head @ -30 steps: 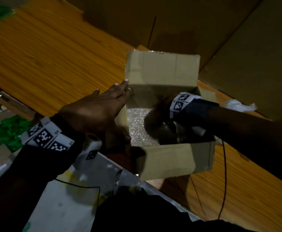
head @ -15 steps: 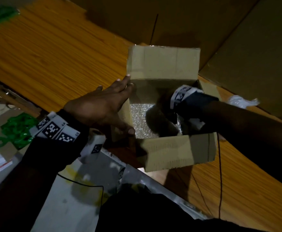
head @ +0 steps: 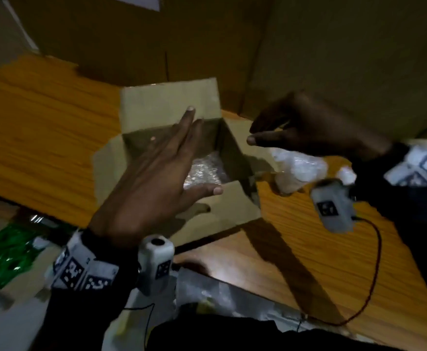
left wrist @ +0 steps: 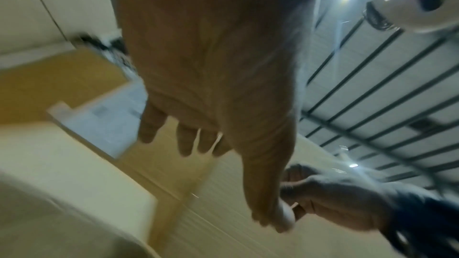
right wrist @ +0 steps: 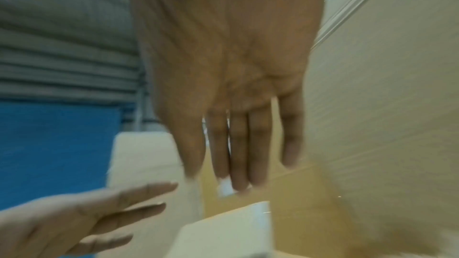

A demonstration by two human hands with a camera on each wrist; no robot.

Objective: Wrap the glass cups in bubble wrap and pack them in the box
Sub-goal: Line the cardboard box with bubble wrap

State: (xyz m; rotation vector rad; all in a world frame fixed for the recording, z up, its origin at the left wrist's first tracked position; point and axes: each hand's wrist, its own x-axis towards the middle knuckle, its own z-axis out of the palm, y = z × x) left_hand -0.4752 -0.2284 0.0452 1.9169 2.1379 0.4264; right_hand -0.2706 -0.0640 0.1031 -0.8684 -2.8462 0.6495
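The small cardboard box (head: 171,107) stands open on the wooden table, its flaps spread. Bubble wrap (head: 204,171) shows inside it; whether a cup is in there I cannot tell. My left hand (head: 194,153) hovers flat over the opening, fingers straight, holding nothing. My right hand (head: 254,134) hangs above the box's right edge, fingers loosely extended and empty. A white bubble-wrap bundle (head: 298,168) lies on the table right of the box, under the right hand. The wrist views show an open left palm (left wrist: 211,85) and an open right palm (right wrist: 236,85).
Large cardboard sheets (head: 334,59) stand behind the table. Green material (head: 2,252) lies at the lower left. A shiny plastic sheet (head: 220,295) lies at the table's near edge. A thin cable (head: 374,262) loops over the table (head: 42,122) at the right.
My right hand has come up out of the box and moved right. My left hand has let go of the box's left side and lifted over the opening.
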